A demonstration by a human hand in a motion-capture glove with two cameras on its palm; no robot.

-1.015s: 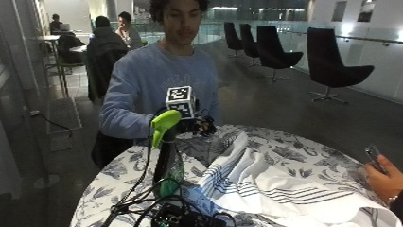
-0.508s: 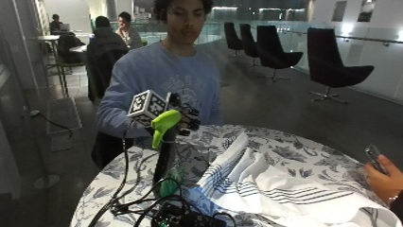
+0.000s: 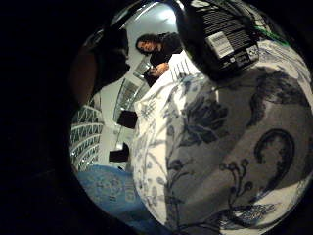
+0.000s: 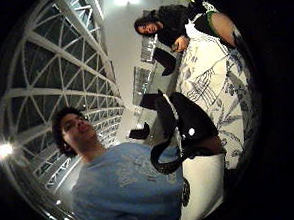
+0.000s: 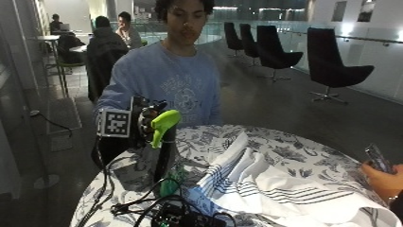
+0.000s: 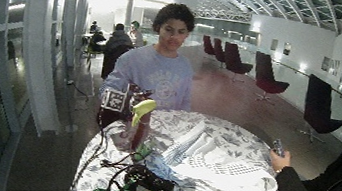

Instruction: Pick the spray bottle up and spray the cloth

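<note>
Outside view: right hand [image 5: 146,122] now off to the side of where it hovered a second ago, right behind the lime trigger head of the spray bottle [image 5: 164,142]. Can't tell whether fingers wrap the neck or sit spread beside it. Bottle stands upright near the worktop [image 5: 296,152] edge, just beside the striped cloth [image 5: 264,182]. Probably closing in for the grab, no spraying yet. One bottle, one cloth, one gloved hand.
</note>
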